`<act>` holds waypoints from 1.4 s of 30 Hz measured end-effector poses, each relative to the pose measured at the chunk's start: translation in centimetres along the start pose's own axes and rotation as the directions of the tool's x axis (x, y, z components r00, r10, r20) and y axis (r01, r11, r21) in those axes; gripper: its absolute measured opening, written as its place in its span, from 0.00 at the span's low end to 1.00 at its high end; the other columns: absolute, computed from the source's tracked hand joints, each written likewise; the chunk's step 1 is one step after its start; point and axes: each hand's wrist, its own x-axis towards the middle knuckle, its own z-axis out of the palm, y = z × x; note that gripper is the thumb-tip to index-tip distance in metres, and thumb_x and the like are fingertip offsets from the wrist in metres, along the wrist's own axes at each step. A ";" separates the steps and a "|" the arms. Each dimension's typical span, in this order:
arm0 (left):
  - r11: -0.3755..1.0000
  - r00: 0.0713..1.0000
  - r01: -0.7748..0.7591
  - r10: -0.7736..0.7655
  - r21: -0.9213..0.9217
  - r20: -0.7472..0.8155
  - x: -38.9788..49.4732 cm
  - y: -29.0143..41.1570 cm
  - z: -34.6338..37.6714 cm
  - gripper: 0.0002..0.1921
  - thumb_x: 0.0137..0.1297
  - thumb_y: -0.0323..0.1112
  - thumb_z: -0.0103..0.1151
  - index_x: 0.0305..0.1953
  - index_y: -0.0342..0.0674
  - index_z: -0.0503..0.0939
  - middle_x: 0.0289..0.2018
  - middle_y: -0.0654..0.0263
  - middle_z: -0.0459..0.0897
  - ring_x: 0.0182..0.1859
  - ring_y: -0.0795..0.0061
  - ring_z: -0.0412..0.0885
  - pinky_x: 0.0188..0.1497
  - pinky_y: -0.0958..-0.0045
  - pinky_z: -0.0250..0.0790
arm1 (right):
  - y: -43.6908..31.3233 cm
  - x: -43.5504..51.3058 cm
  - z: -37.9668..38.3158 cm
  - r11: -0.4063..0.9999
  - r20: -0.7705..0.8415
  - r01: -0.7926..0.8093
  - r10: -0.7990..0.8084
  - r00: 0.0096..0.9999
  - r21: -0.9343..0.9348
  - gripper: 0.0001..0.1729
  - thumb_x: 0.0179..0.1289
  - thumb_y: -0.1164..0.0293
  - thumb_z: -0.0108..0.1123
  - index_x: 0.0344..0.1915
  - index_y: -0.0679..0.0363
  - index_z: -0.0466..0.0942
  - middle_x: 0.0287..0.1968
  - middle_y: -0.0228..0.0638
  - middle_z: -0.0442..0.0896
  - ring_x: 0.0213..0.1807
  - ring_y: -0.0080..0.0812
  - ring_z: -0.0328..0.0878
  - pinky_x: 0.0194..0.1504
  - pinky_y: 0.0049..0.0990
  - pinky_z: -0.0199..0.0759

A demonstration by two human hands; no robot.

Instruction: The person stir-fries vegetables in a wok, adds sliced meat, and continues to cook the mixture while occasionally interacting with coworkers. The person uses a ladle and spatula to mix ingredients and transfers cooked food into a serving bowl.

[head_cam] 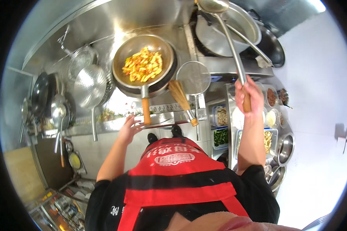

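A long-handled metal ladle is gripped by its wooden end in my right hand, its bowl raised over a large pot at the back right. My left hand has its fingers apart, just left of the wooden handle of a wok. I cannot tell whether a fingertip touches that handle. Inside the wok, which sits on the stove, lies a heap of pale cooked pieces with red and green bits. Right of the wok are a bamboo wok brush and a round fine-mesh skimmer.
A perforated strainer and a wire basket rest left of the wok. Ladles and dark woks stand farther left. Below my right forearm are ingredient tubs, one with green leaves, and metal bowls.
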 end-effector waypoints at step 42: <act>0.896 0.946 0.190 -0.059 0.400 -0.317 -5.7 -14.1 -17.1 0.21 0.69 0.33 0.57 0.58 0.28 0.69 0.31 0.59 0.80 0.29 0.72 0.80 0.28 0.72 0.73 | -16.1 14.8 -8.2 0.994 -0.396 -0.052 0.012 0.918 -0.091 0.13 0.71 0.73 0.55 0.44 0.76 0.70 0.36 0.42 0.79 0.27 0.25 0.76 0.25 0.16 0.74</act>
